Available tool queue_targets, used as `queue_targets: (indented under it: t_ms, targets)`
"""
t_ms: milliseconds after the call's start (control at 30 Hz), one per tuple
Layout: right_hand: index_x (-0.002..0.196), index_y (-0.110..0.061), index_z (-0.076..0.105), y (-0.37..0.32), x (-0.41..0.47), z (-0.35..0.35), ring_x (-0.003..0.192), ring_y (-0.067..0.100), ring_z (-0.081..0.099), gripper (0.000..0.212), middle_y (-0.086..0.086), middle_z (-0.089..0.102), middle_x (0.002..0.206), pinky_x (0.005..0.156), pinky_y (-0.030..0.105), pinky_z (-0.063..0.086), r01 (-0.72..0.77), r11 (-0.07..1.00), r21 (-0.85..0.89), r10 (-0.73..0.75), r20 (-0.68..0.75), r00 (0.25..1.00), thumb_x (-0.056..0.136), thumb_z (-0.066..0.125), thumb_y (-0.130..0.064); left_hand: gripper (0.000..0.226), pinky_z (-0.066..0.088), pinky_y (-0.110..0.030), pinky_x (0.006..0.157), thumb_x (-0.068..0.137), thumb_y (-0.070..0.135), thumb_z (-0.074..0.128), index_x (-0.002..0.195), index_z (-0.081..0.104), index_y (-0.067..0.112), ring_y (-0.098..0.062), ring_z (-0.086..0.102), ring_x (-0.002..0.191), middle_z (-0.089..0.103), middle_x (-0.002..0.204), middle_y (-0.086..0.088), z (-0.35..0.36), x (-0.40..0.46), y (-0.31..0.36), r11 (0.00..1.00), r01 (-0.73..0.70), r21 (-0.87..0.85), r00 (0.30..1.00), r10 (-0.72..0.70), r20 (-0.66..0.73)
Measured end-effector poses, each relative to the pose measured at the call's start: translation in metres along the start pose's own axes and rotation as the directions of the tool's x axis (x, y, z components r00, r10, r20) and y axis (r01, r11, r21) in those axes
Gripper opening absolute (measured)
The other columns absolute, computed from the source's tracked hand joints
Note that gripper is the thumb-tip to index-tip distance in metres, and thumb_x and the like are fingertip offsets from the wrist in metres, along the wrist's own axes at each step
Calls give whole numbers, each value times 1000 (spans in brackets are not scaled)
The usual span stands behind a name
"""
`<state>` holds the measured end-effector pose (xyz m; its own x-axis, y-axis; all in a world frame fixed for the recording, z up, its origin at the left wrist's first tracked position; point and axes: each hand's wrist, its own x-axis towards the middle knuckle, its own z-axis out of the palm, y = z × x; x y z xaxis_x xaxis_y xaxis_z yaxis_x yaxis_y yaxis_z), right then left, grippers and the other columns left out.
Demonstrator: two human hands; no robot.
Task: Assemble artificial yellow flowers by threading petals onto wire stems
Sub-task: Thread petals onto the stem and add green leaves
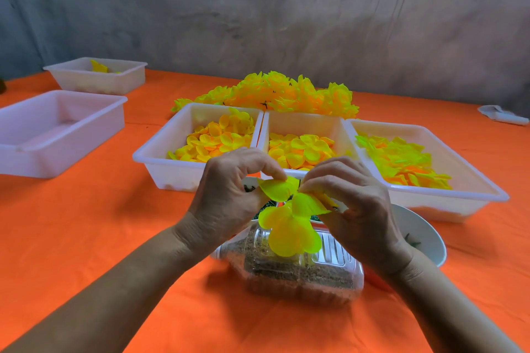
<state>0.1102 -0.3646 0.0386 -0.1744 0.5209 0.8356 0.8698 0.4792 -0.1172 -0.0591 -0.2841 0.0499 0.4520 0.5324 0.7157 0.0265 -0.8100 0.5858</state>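
Observation:
A yellow-green petal piece (291, 223) with several lobes hangs between my hands at the centre of the view. My left hand (229, 195) pinches its upper left lobe with thumb and forefinger. My right hand (352, 203) pinches the lobes on the right side. A dark stem tip shows between the two hands; the rest of the wire is hidden. Below the petals lies a clear plastic bottle (301, 269) filled with sand. Three white trays hold loose yellow petals: a left tray (160, 152), a middle tray (304, 123) and a right tray (459, 180).
A heap of finished yellow flowers (275, 94) lies behind the trays. A white bowl (424, 238) sits behind my right wrist. An empty white tray (57, 129) and a smaller tray (97, 74) stand at the left. An orange cloth (86, 238) covers the table.

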Motion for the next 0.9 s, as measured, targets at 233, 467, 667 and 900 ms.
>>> queue_targets:
  t_ms: [233,467,667,900]
  targets:
    - [83,-6,73,9,-7,-1,85,26,63,24,2,70,87,70,44,48,28,1000,-14,-27,40,999,90,56,-21,13,50,-48,76,70,14,74,78,73,3,-23,67,82,71,81,-4,-1,-4,-4,962,-161,220,987,151,61]
    - [83,-8,74,7,-10,1,83,25,63,24,1,69,85,69,43,48,50,996,-68,-47,38,998,90,55,-20,21,49,-44,77,68,5,77,89,73,3,-28,65,85,69,93,-8,-3,-10,-8,882,-310,354,951,290,111]
    - [83,-7,74,6,-11,-1,83,25,63,18,2,69,84,69,42,47,58,994,-93,-54,43,998,88,59,-16,18,46,-40,79,65,1,77,82,75,5,-27,64,84,69,90,-8,-3,-10,-13,855,-335,395,942,312,123]
    - [84,-7,74,8,-12,-1,84,25,63,19,1,70,86,70,42,48,51,995,-81,-48,45,998,89,58,-17,12,43,-35,79,68,-1,74,77,73,6,-20,58,82,70,85,-3,-2,-12,-16,854,-354,382,935,338,111]
